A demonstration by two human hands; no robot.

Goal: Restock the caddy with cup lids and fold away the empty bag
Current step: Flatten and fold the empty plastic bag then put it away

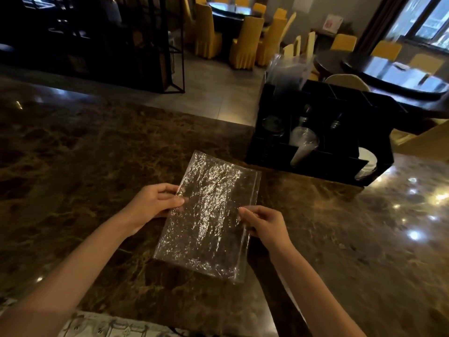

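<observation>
Empty bag point(206, 220) flat near caddy point(315, 152). Left hand point(155, 205), right hand point(264, 223) pinching opposite edges. Fold evenly, press out air, crease firmly.

Brown marble counter point(73, 147) fills foreground, glossy w/ light glints. Behind: black metal shelf frame point(155, 45) at left, yellow-covered chairs point(245, 42) around dark round table point(230, 10), 2nd round table point(401, 76) at right, window point(425, 18) top right.
</observation>
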